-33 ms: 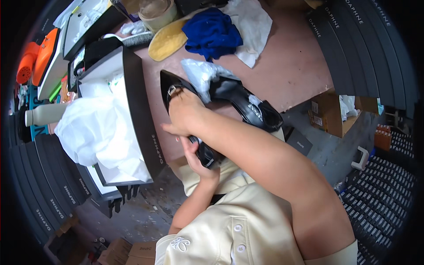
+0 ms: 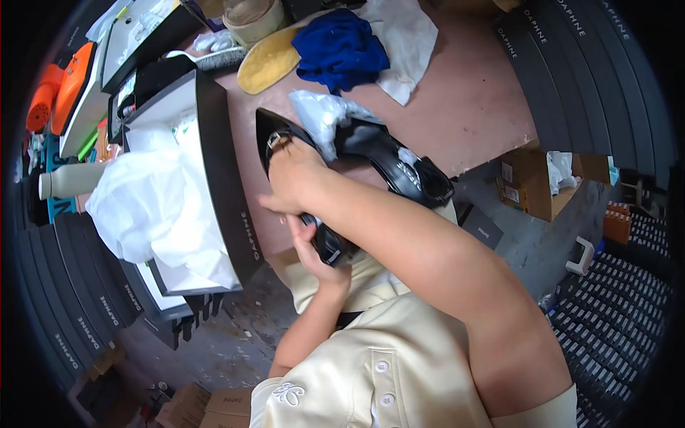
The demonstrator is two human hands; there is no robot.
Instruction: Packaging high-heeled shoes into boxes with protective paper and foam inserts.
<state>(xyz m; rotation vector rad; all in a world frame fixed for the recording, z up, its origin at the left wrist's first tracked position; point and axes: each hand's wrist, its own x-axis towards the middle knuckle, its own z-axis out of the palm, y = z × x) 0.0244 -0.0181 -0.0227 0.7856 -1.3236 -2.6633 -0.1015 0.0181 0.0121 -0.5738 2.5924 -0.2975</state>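
A black pointed shoe with a metal buckle (image 2: 268, 123) lies at the table's near edge, its toe facing away from me. My right hand (image 2: 294, 175) reaches across and grips its front part by the buckle, the fingers partly hidden and the thumb sticking out to the left. Cupped around the heel end from below is my left hand (image 2: 319, 258). Just to the right rests a second black shoe (image 2: 399, 171), with crumpled clear plastic wrap (image 2: 321, 118) over its front part.
To the left stands an open dark shoe box (image 2: 235, 214) filled with white tissue paper (image 2: 153, 207). Behind the shoes are a blue cloth (image 2: 339, 50), a yellow pad (image 2: 270, 60) and a tape roll (image 2: 251, 21). Dark boxes (image 2: 571, 78) stack at the right; a cardboard carton (image 2: 528, 189) sits below.
The whole view has shifted slightly. Both hands keep their hold on the same shoe, with no clear movement relative to it.
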